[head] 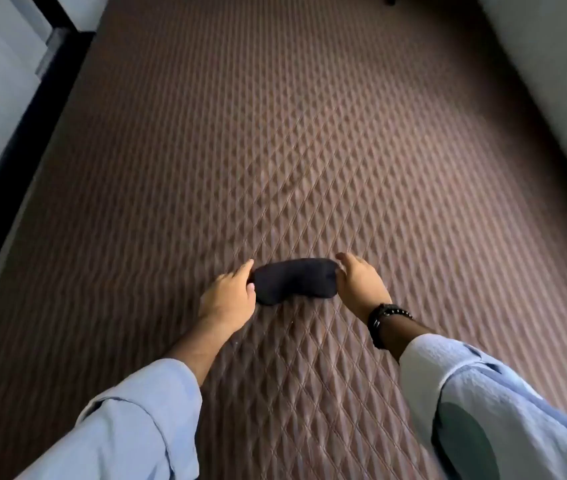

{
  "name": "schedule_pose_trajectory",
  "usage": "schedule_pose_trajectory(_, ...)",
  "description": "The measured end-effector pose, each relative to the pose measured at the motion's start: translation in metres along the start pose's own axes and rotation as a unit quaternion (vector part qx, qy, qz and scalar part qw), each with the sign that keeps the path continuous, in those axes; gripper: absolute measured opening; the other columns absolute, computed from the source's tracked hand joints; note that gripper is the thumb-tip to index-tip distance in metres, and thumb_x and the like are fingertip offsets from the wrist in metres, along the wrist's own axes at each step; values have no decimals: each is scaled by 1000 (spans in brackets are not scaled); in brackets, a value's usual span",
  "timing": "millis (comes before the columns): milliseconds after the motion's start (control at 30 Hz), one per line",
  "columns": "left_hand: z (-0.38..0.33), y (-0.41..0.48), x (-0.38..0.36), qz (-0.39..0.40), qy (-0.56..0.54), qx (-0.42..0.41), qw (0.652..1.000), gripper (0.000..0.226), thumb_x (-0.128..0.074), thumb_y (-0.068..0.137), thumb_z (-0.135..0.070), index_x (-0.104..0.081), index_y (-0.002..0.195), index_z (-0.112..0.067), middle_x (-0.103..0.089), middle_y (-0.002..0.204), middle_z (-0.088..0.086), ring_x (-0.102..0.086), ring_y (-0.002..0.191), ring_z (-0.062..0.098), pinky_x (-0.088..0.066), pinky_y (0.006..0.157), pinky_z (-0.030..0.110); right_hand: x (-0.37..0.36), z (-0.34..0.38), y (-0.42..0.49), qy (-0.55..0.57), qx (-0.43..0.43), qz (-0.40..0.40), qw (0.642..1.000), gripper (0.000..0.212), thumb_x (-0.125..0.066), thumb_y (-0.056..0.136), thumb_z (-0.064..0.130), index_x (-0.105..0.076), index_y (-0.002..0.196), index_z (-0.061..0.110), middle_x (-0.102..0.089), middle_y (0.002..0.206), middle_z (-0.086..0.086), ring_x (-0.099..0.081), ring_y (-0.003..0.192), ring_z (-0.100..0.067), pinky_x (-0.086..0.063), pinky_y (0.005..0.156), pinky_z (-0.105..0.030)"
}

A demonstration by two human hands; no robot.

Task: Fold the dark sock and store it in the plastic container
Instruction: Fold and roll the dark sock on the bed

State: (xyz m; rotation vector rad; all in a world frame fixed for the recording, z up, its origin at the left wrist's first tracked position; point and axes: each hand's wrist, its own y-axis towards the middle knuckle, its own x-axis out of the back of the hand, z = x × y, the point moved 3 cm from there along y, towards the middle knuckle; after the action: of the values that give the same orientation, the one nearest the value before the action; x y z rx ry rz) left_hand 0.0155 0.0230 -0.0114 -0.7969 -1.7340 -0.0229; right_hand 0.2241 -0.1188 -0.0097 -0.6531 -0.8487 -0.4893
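The dark sock (pixel 295 280) is lying short and doubled on the quilted mattress (pixel 309 150), so folding looks underway; no plastic container is showing, so storing remains. The left hand (pixel 228 299) is pinching its left end, the right hand (pixel 361 284) is touching its right end with fingers loosely apart

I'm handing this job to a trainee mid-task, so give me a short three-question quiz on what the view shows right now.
1. True or false: the dark sock lies on the quilted brown surface.
2. Which wrist wears the dark bracelet? A) left B) right C) neither
3. Where do the left hand and right hand sit relative to the sock?

Key: 1. True. 2. B. 3. One at each end, left hand at the left end, right hand at the right end.
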Motion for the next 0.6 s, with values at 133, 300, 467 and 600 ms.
schedule_pose_trajectory(133,22,30,-38,54,-163,118,978,59,-53,102,-34,-43,157,-18,-72,132,3,-60,131,28,-45,110,37,-24,-18,30,43,-50,24,998,48,-48,100,18,-46,148,15,-54,145,-14,-51,133,-32,-42,106,-37)
schedule_pose_trajectory(300,35,60,-68,50,-261,159,951,56,-73,92,-32,-58,142,-11,-74,124,12,-71,111,32,-57,99,38,-45,-39,57,-2,-62,50,997,34,-63,94,21,-63,125,7,-67,120,-15,-63,113,-35,-45,82,-31)
schedule_pose_trajectory(467,45,81,-77,116,-369,180,905,63,-79,88,-10,-54,145,-1,-63,138,22,-68,114,31,-58,87,33,-45,-43,70,-39,-74,101,991,32,-75,88,24,-69,114,6,-68,103,-9,-60,88,-23,-45,74,-29)
schedule_pose_trajectory(600,43,84,-57,93,-341,99,930,49,-76,88,-2,-62,135,4,-67,130,24,-67,121,38,-57,97,42,-31,-35,70,-55,-35,134,989,12,-71,91,19,-71,96,9,-66,85,-5,-64,83,-26,-46,69,-29)
